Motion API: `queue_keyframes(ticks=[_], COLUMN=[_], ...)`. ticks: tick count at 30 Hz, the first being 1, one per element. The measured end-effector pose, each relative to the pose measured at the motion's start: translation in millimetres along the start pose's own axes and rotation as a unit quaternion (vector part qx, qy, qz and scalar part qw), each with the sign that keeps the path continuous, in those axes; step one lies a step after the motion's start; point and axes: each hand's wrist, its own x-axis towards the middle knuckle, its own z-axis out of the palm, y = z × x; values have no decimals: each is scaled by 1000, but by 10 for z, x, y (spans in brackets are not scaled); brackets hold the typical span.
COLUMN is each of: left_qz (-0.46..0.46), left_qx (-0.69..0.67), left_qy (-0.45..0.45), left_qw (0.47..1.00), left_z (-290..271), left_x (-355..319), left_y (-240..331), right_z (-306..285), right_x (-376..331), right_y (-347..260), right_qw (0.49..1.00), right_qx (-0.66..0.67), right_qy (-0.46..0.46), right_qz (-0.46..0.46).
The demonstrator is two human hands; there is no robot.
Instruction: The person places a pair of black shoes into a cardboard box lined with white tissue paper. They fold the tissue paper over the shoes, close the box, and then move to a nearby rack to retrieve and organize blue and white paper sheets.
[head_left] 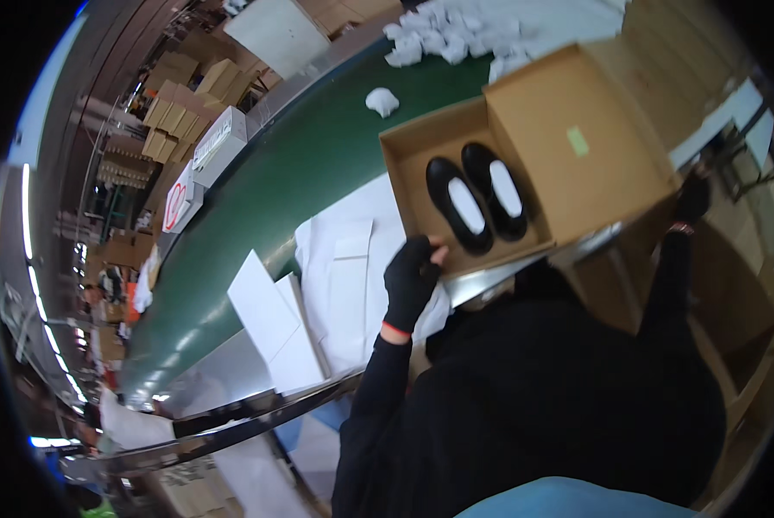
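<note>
A brown cardboard shoe box (393,177) stands at the edge of the workbench, its hinged lid (611,173) folded open to the right. Inside it lie two black shoes, the left shoe (443,186) and the right shoe (478,160), side by side with white showing in their openings. My left hand (411,281), in a black glove with bare fingertips, grips the box's near left corner. Off to the right, my right hand (693,198), also in a black glove, is beside the lid's outer corner. Its fingers are dark and hard to make out.
White paper sheets (339,268) and a white folded card (274,324) lie left of the box. A green conveyor belt (257,190) runs behind, with crumpled white paper (443,34) at its far end. A metal rail (231,436) crosses at lower left. Stacked cartons (175,112) stand beyond the belt.
</note>
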Motion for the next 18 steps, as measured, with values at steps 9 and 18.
queue_keyframes(ticks=[9, 18], left_qz=[96, -3], left_qx=[88, 204], left_qy=[-16, -96], left_qw=[991, 974], left_z=[209, 758], left_x=[543, 1113], left_y=[-20, 340], right_z=[-2696, -3069], right_x=[612, -521], right_y=[-1641, -2689], right_qw=[643, 660], right_qx=[717, 497], right_qy=[-253, -446], right_qz=[-94, -344])
